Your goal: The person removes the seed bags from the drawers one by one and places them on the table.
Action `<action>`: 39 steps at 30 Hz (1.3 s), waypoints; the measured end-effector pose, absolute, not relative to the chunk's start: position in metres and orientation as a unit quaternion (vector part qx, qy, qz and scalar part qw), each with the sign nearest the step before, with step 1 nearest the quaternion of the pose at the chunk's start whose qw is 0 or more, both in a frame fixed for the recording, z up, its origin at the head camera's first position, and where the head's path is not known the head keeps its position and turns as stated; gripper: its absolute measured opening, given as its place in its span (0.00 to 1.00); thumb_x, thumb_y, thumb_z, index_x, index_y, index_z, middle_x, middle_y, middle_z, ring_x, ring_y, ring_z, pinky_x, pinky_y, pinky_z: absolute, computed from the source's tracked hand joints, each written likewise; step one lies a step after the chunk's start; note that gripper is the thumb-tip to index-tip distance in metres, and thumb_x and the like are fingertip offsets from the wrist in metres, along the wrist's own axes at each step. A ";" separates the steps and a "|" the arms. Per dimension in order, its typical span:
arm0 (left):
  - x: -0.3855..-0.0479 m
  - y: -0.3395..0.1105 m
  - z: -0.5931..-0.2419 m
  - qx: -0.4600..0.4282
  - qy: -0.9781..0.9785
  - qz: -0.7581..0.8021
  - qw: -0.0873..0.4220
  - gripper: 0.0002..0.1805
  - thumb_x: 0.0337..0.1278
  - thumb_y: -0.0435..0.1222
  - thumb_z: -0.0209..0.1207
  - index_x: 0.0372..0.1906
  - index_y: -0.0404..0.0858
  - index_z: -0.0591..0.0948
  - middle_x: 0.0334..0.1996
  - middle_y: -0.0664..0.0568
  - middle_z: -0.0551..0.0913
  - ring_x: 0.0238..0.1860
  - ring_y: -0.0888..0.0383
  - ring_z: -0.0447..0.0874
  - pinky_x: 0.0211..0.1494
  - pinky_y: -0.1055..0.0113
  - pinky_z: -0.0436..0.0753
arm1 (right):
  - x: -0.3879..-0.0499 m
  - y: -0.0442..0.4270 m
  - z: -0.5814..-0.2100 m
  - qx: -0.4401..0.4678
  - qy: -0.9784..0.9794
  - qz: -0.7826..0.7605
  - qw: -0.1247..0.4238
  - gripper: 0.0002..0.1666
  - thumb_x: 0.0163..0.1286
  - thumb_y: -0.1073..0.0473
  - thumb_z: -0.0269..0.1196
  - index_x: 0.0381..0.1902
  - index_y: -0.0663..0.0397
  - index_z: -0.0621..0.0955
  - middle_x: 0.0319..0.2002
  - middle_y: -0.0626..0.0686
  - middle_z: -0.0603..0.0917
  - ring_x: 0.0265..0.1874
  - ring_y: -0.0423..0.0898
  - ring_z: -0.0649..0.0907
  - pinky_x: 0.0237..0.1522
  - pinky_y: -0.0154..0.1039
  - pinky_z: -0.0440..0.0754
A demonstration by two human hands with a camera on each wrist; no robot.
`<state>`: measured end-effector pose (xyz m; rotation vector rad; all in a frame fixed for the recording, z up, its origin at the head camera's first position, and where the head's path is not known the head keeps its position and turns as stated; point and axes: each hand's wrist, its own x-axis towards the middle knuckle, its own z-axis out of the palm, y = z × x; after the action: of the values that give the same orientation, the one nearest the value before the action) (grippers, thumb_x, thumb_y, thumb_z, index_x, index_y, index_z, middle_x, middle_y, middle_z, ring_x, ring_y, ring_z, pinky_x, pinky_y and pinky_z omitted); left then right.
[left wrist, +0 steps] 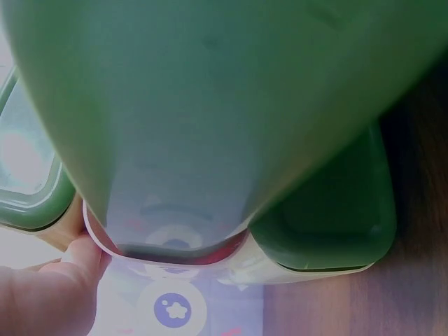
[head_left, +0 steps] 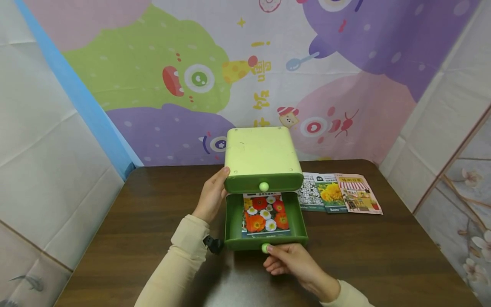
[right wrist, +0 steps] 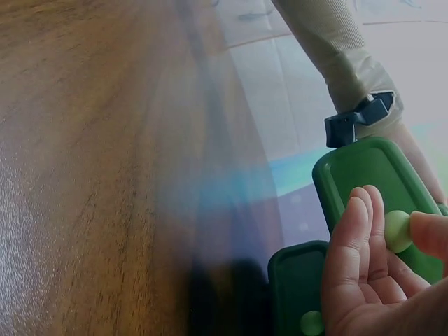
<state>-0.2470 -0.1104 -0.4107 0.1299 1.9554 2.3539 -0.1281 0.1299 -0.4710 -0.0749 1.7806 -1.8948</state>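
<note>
A small cabinet (head_left: 262, 149) with a cream-yellow shell and green drawers stands on the table. One green drawer (head_left: 299, 219) is pulled well out; inside it lies a packet (head_left: 266, 215) printed with red, orange and white flowers. My right hand (head_left: 297, 262) pinches that drawer's pale green round knob (right wrist: 397, 231) between thumb and forefinger. My left hand (head_left: 211, 194) rests against the cabinet's left side near the top drawer (head_left: 245, 183), which is closed. A lower green drawer (right wrist: 294, 280) with its own knob appears in the right wrist view.
Right of the cabinet lie several printed packets: one with white flowers (head_left: 311, 194), one with yellow flowers (head_left: 330, 194), and a pink one with a striped awning (head_left: 362, 194). A cartoon-printed curtain (head_left: 172, 85) hangs behind the brown wooden table (head_left: 153, 204).
</note>
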 end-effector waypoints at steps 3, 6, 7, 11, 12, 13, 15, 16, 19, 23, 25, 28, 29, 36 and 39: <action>-0.248 -0.110 -0.411 0.041 0.637 0.769 0.038 0.38 0.69 0.56 0.52 0.74 0.38 0.62 0.74 0.50 0.61 0.72 0.54 0.65 0.74 0.56 0.68 | -0.127 0.129 -0.471 -0.025 0.660 -0.701 0.268 0.28 0.72 0.48 0.60 0.42 0.75 0.83 0.26 0.47 0.87 0.25 0.37 0.86 0.31 0.31 0.86; -0.248 -0.110 -0.411 0.040 0.634 0.771 0.035 0.37 0.70 0.56 0.52 0.74 0.38 0.62 0.74 0.50 0.62 0.72 0.55 0.66 0.74 0.56 0.69 | -0.126 0.128 -0.472 -0.024 0.658 -0.703 0.268 0.28 0.72 0.49 0.61 0.42 0.75 0.83 0.26 0.47 0.87 0.25 0.37 0.86 0.31 0.31 0.86; -0.248 -0.110 -0.411 0.041 0.634 0.772 0.034 0.37 0.70 0.55 0.52 0.74 0.38 0.62 0.74 0.50 0.62 0.71 0.55 0.66 0.74 0.57 0.69 | -0.126 0.128 -0.473 -0.024 0.658 -0.703 0.268 0.27 0.71 0.49 0.61 0.42 0.75 0.83 0.25 0.47 0.87 0.25 0.37 0.86 0.31 0.31 0.86; -0.247 -0.109 -0.411 0.045 0.633 0.772 0.034 0.37 0.70 0.56 0.52 0.74 0.38 0.62 0.74 0.50 0.61 0.73 0.55 0.64 0.75 0.57 0.68 | -0.126 0.128 -0.475 -0.021 0.659 -0.703 0.267 0.27 0.71 0.48 0.61 0.42 0.75 0.83 0.25 0.47 0.87 0.25 0.37 0.86 0.31 0.31 0.86; -0.247 -0.109 -0.411 0.046 0.634 0.772 0.034 0.38 0.69 0.56 0.52 0.74 0.38 0.62 0.75 0.50 0.61 0.73 0.55 0.64 0.75 0.57 0.67 | -0.126 0.128 -0.475 -0.020 0.659 -0.703 0.268 0.27 0.71 0.49 0.61 0.42 0.75 0.83 0.25 0.47 0.87 0.25 0.37 0.86 0.31 0.31 0.86; -0.247 -0.109 -0.411 0.046 0.633 0.772 0.034 0.38 0.69 0.56 0.52 0.74 0.38 0.62 0.75 0.50 0.61 0.73 0.55 0.63 0.75 0.56 0.67 | -0.125 0.129 -0.475 -0.019 0.659 -0.702 0.269 0.27 0.71 0.49 0.61 0.42 0.75 0.83 0.25 0.47 0.87 0.25 0.37 0.86 0.31 0.31 0.86; -0.247 -0.109 -0.411 0.046 0.634 0.771 0.035 0.38 0.70 0.56 0.52 0.74 0.38 0.62 0.75 0.50 0.61 0.73 0.55 0.63 0.75 0.56 0.67 | -0.124 0.129 -0.476 -0.019 0.659 -0.701 0.272 0.27 0.71 0.49 0.61 0.43 0.75 0.83 0.25 0.47 0.87 0.25 0.37 0.86 0.31 0.31 0.86; -0.247 -0.109 -0.410 0.046 0.634 0.771 0.035 0.37 0.70 0.55 0.52 0.74 0.38 0.62 0.75 0.50 0.61 0.73 0.55 0.63 0.75 0.56 0.67 | -0.124 0.129 -0.476 -0.018 0.659 -0.701 0.273 0.27 0.71 0.49 0.61 0.43 0.75 0.83 0.25 0.47 0.87 0.25 0.37 0.86 0.31 0.31 0.86; -0.247 -0.109 -0.410 0.043 0.634 0.772 0.034 0.37 0.70 0.55 0.51 0.74 0.37 0.62 0.75 0.50 0.61 0.72 0.55 0.64 0.74 0.56 0.68 | -0.123 0.130 -0.476 -0.019 0.658 -0.701 0.275 0.28 0.72 0.49 0.61 0.42 0.75 0.83 0.26 0.47 0.87 0.25 0.37 0.86 0.31 0.31 0.86; -0.248 -0.109 -0.410 0.038 0.633 0.773 0.034 0.37 0.70 0.55 0.52 0.74 0.37 0.62 0.74 0.49 0.61 0.71 0.54 0.66 0.74 0.56 0.69 | -0.123 0.131 -0.478 -0.022 0.655 -0.704 0.274 0.27 0.72 0.49 0.61 0.42 0.75 0.83 0.26 0.47 0.87 0.25 0.37 0.86 0.31 0.31 0.86; -0.247 -0.109 -0.410 0.037 0.632 0.773 0.034 0.37 0.70 0.55 0.52 0.74 0.37 0.62 0.74 0.49 0.62 0.71 0.54 0.67 0.74 0.56 0.69 | -0.123 0.131 -0.478 -0.023 0.653 -0.705 0.274 0.27 0.72 0.49 0.60 0.42 0.75 0.83 0.25 0.47 0.87 0.25 0.37 0.86 0.31 0.30 0.86; -0.247 -0.109 -0.410 0.037 0.633 0.773 0.035 0.37 0.70 0.55 0.51 0.74 0.37 0.62 0.74 0.49 0.62 0.71 0.53 0.67 0.73 0.55 0.69 | -0.122 0.130 -0.479 -0.024 0.653 -0.706 0.274 0.28 0.72 0.49 0.61 0.42 0.76 0.83 0.25 0.47 0.87 0.25 0.37 0.86 0.30 0.30 0.86; -0.247 -0.109 -0.410 0.037 0.632 0.773 0.035 0.37 0.70 0.55 0.51 0.74 0.37 0.63 0.74 0.49 0.62 0.71 0.53 0.67 0.73 0.55 0.69 | -0.122 0.130 -0.479 -0.024 0.653 -0.706 0.274 0.28 0.72 0.49 0.61 0.42 0.76 0.83 0.25 0.47 0.87 0.25 0.37 0.86 0.30 0.30 0.86; -0.247 -0.109 -0.410 0.038 0.634 0.772 0.034 0.37 0.70 0.55 0.51 0.74 0.38 0.62 0.74 0.50 0.61 0.72 0.54 0.66 0.74 0.56 0.69 | -0.121 0.132 -0.476 -0.025 0.656 -0.700 0.281 0.28 0.72 0.48 0.60 0.40 0.76 0.83 0.25 0.47 0.88 0.23 0.36 0.85 0.30 0.30 0.86; -0.247 -0.109 -0.410 0.039 0.635 0.771 0.033 0.36 0.70 0.55 0.51 0.74 0.38 0.63 0.74 0.50 0.61 0.72 0.55 0.65 0.74 0.56 0.69 | -0.121 0.134 -0.474 -0.028 0.660 -0.694 0.287 0.29 0.73 0.48 0.59 0.42 0.75 0.83 0.25 0.47 0.88 0.23 0.36 0.85 0.29 0.31 0.86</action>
<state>-0.2471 -0.1091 -0.4101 0.1204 1.9524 2.3731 -0.1209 0.1339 -0.4743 -0.0744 1.7626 -1.8530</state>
